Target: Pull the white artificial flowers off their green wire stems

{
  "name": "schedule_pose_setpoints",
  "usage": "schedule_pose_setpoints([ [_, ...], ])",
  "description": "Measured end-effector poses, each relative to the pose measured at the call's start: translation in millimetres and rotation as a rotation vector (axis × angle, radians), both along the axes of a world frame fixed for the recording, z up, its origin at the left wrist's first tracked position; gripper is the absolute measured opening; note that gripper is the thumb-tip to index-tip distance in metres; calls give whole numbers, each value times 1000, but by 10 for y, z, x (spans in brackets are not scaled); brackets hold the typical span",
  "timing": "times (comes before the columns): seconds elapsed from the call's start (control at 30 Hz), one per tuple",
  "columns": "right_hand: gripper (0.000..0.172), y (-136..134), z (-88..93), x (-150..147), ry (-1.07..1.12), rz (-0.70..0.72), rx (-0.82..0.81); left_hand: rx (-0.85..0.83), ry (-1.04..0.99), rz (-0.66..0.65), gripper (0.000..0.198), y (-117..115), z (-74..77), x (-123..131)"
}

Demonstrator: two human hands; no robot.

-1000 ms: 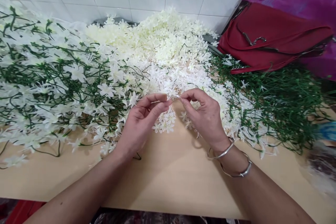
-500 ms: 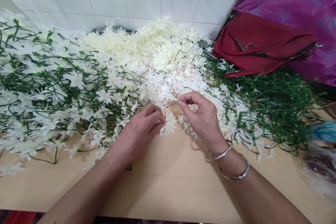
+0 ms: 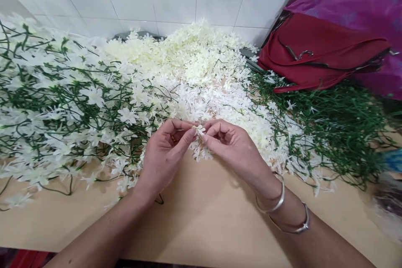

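Small white flower (image 3: 199,130), petals spread, between both hands' fingertips (image 3: 190,133).

1. Lower centre: open passage over the pale, wood-toned tabletop (image 3: 201,222) between the bare forearms (image 3: 109,222).
2. Left: heap of white, green-stemmed artificial flowers (image 3: 78,100) blocks passage.
3. Upper right: red, strapped handbag (image 3: 317,50) obstructs.

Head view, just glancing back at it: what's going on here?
A person is working with both bare hands over a table. The left hand pinches a small white flower; the fingers of the right hand meet it there, though exactly what they grip is too small to tell. White flowers on green stems spread to the left, loose cream-white blossoms are heaped ahead, and a tangle of green stems lies to the right, near a red bag.
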State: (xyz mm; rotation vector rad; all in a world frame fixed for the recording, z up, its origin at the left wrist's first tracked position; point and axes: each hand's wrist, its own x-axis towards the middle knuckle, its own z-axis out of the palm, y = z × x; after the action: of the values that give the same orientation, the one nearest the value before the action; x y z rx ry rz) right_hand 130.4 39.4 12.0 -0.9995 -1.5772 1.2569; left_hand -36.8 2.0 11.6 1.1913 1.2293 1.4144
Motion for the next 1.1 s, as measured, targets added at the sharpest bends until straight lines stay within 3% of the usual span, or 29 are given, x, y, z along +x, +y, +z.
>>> schedule_pose_setpoints([
  [0.3, 19, -35, -15, -35, 61, -11, -178, -24, 1, -76, 15, -1, -35, -6],
  [0.47, 19, -56, -69, -74, 122, -100, -213, -38, -38, -55, 17, 7, -21, 14],
  [1.1, 15, -93, -72, -103, 266, -114, -275, 66, -15, -69, 7, 3, -125, 17],
])
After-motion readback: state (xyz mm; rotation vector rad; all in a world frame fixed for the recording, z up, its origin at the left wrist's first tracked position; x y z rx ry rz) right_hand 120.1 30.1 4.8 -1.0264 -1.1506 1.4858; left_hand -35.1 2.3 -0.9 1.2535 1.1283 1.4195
